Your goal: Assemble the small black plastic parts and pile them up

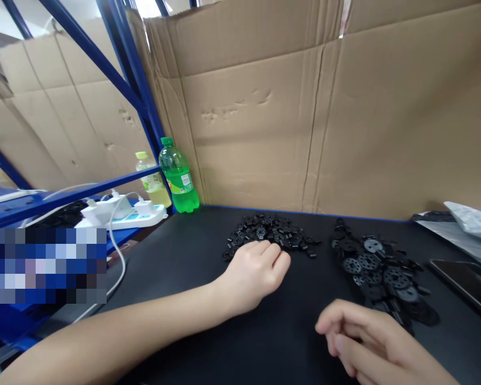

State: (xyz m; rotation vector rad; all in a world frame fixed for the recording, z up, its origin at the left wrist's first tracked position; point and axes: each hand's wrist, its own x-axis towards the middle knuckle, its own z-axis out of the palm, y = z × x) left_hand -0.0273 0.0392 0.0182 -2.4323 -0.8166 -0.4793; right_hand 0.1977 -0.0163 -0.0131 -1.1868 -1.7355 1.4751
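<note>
My left hand (258,272) is closed, back of the hand up, at the front edge of a heap of small black plastic parts (270,230). Its fingertips are turned away from view, so whatever they hold, if anything, is hidden. Lower right, my right hand (369,342) hovers over the black table with its fingers loosely curled and slightly apart; no object shows in it. Just beyond it lies a second pile of black parts (379,267), with round perforated discs and short pieces among them.
A green soda bottle (179,179) and a bottle of yellowish drink (154,184) stand at the back left, near a white power strip (144,216) with plugs and cables. Cardboard (244,123) walls the back. A dark flat phone-like device (468,283) and plastic bags (457,230) lie right.
</note>
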